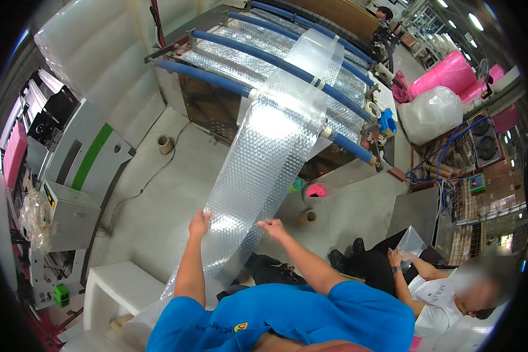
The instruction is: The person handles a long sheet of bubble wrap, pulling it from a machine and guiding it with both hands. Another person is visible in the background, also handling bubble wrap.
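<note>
A long strip of clear bubble wrap point(255, 161) runs from a rack of blue rollers point(205, 77) down toward my body. Its left edge is in my left hand point(199, 224), with the fingers closed on it. On the opposite edge, my right hand point(272, 228) pinches the film between thumb and fingers. Between my hands the strip hangs taut and shiny, then passes down by my left forearm toward the lower left. Higher up, it threads over and under the rollers.
At left stands a grey machine with a green stripe point(92, 156). Cardboard cores point(165, 144) and a cable lie on the floor. A seated co-worker at lower right holds a clear bag point(412, 242). Pink rolls point(446, 77) and a white wrapped bundle point(431, 114) sit at right.
</note>
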Available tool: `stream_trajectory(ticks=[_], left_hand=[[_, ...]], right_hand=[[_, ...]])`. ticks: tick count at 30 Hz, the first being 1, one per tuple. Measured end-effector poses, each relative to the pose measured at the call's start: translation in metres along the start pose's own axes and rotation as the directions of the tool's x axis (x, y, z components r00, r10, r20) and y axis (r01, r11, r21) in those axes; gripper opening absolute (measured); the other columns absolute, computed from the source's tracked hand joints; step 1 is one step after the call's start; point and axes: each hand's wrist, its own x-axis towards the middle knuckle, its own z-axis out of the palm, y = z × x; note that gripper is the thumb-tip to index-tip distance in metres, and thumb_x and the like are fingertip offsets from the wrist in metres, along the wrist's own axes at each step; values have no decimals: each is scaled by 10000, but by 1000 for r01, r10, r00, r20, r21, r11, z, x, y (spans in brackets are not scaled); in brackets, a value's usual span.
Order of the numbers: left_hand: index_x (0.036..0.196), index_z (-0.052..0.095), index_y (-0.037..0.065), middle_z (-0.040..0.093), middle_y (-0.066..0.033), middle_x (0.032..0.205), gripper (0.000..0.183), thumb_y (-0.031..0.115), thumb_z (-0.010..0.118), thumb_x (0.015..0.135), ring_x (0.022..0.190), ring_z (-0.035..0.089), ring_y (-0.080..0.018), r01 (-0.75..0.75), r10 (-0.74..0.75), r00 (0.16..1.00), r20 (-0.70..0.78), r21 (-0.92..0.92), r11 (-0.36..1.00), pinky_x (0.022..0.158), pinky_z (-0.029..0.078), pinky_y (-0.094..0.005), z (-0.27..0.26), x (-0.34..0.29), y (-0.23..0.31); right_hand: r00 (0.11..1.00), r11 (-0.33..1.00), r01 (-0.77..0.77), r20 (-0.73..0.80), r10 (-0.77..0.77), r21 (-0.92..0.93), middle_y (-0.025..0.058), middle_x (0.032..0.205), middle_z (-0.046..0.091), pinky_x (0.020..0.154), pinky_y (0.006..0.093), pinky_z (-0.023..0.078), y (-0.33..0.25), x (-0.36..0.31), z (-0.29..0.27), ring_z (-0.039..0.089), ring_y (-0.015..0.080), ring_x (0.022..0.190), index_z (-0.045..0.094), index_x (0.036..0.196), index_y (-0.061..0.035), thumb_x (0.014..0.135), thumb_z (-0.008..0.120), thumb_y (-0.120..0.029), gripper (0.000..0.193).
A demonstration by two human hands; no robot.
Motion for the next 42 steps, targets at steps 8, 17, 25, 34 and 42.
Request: stream_trajectory(ticks=[8,17,25,34,42], left_hand=[[1005,456,60,535,-175,926,439,423,442,760,871,502,-328,-98,86,985,-149,-79,992,710,397,-389,-14,40,74],[979,454,50,543,-177,902,493,432,554,685,843,515,-320,-173,153,978,-142,-145,974,696,405,-372,-46,40,108],[985,470,-24,560,-159,894,674,452,680,557,808,547,-245,2,34,984,173,-203,979,707,427,-330,-60,-16,35],[959,504,-52,577,-147,849,669,447,687,554,722,570,-211,-14,62,986,155,-294,956,647,457,-299,-97,-71,40],[1007,464,-51,565,-169,892,714,451,683,550,810,557,-244,-97,112,993,42,-271,958,700,438,-310,-80,-82,44]], right_hand=[[987,971,118,-128,-92,208,2,778,584,572,206,385,-47,31,-45,486,67,676,603,827,-52,745,557,-285,251],[983,863,172,-134,-122,475,16,799,565,604,259,424,-96,9,-67,511,98,697,530,846,-71,780,516,-277,216],[996,683,85,-88,-30,725,55,848,528,616,319,474,-59,-34,15,535,183,724,430,955,-67,771,528,-127,217],[604,967,179,-755,-255,-184,75,810,497,629,283,428,-18,-141,114,512,179,723,432,935,-51,642,619,-81,349],[674,862,33,626,-393,506,109,1024,471,794,344,366,-27,-109,198,463,219,919,428,1047,-41,762,489,-186,325]])
